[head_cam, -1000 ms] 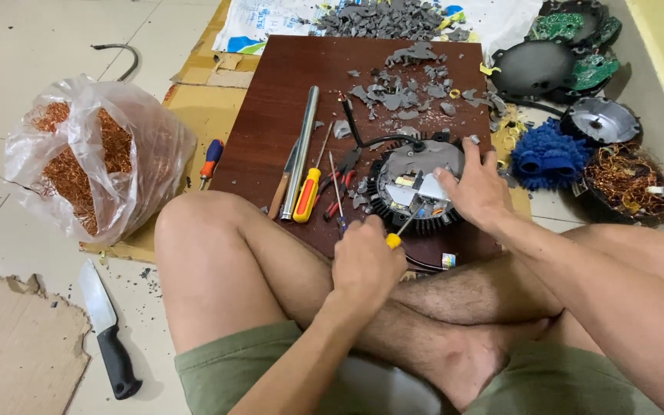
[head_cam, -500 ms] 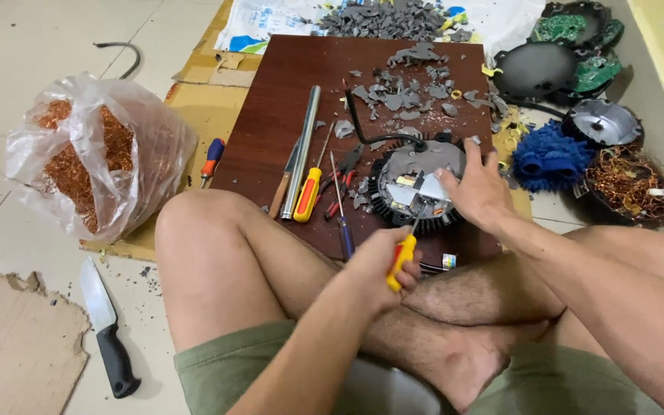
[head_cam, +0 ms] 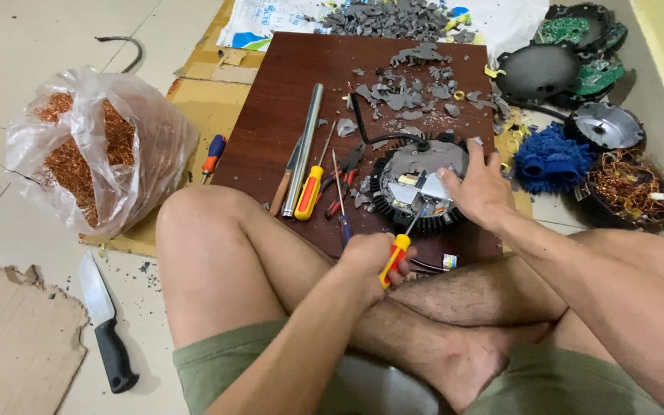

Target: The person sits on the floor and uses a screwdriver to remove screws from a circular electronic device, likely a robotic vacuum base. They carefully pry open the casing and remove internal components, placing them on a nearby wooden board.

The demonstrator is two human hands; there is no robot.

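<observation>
Since half second ago, left hand [head_cam: 374, 257] has raised yellow-handled screwdriver [head_cam: 398, 252], tip now angled up into round black finned housing [head_cam: 416, 184]. Fingers wrapped tight around handle. Right hand [head_cam: 479, 187] stays pressed on housing's right rim, fingers spread, clasping nothing. Housing lies on dark brown board [head_cam: 286, 92], near its front edge, just beyond crossed legs. More screwdrivers [head_cam: 310, 188] and metal tube [head_cam: 303, 150] lie left of housing. Bag of copper wire [head_cam: 94, 150] well left, black-handled knife [head_cam: 105, 323] on floor.
</observation>
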